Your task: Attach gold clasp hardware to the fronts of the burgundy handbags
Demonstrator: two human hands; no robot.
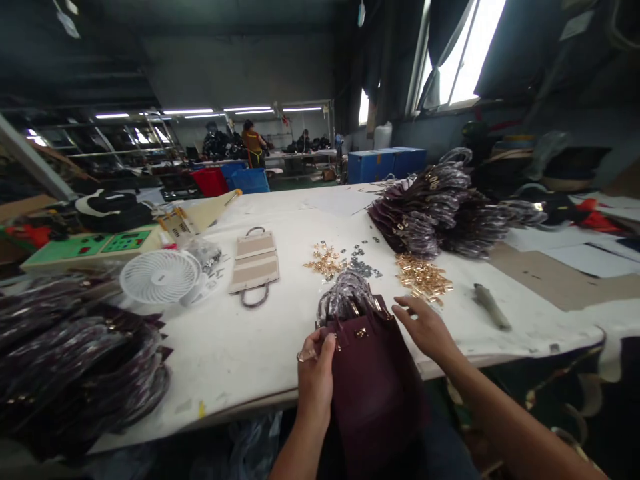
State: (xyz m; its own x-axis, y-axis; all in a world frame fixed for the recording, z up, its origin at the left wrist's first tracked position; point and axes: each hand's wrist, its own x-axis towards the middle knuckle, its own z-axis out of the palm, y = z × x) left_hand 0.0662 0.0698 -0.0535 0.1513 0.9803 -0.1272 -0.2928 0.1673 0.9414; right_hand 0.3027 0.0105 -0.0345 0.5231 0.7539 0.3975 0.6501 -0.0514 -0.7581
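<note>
A dark burgundy handbag panel (373, 387) hangs over the table's front edge, with gold hardware near its top and plastic-wrapped handles (350, 288) above. My left hand (316, 360) grips its upper left corner between thumb and fingers; a ring shows on one finger. My right hand (423, 323) is just right of the panel's top edge, fingers apart, with nothing visible in it. Close behind that hand lies a heap of gold metal fittings (425, 277). Farther back are a smaller gold pile (327, 260) and grey metal pieces (363, 267).
Bundles of burgundy bag parts lie at left (100, 360) and back right (440, 207). A flat beige-lined bag piece (256, 260) and a white fan (160, 275) are on the left. A grey-handled tool (491, 307) lies right. Another person (253, 143) stands far back.
</note>
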